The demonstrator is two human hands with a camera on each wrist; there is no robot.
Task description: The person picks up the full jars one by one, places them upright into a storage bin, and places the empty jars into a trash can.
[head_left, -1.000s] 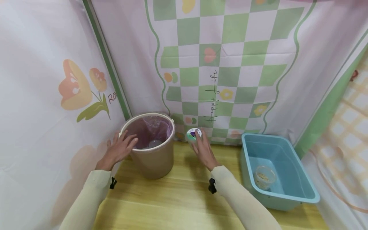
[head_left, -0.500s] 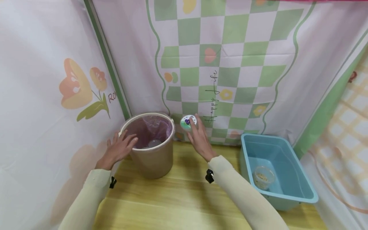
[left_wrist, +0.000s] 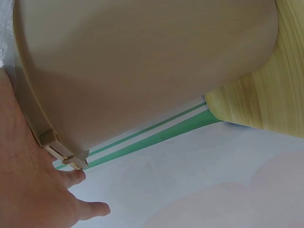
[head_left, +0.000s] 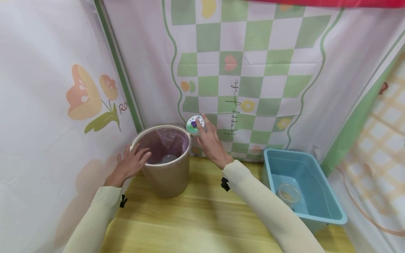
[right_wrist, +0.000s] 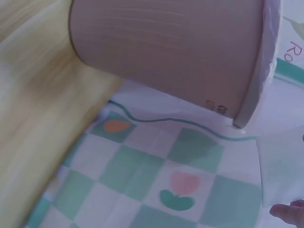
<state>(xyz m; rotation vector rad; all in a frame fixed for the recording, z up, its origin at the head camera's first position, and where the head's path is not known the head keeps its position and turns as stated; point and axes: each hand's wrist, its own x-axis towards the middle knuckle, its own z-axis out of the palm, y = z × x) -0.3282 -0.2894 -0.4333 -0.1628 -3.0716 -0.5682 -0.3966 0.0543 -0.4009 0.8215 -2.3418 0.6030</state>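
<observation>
In the head view my right hand (head_left: 211, 142) grips a small lidded cup (head_left: 193, 126), whose round lid is white and green with a purple fruit print. It is raised beside the far right rim of a beige trash bin (head_left: 167, 179). The right wrist view shows the whitish side of the cup (right_wrist: 282, 168), with a fingertip (right_wrist: 285, 213) against it. My left hand (head_left: 128, 165) rests at the bin's left rim, fingers spread and loosely bent. Inside the bin are a clear liner (head_left: 172, 137) and a pale round thing (head_left: 169, 158) at the bottom.
A blue plastic tub (head_left: 303, 165) stands on the wooden tabletop (head_left: 177, 221) at the right. In it sits a clear round container (head_left: 288, 194) with small tan bits. Printed cloth curtains (head_left: 234, 70) hang behind and at both sides.
My right hand has lifted the cup and carried it left, from between bin and tub to beside the bin's rim. The left hand has stayed at the rim.
</observation>
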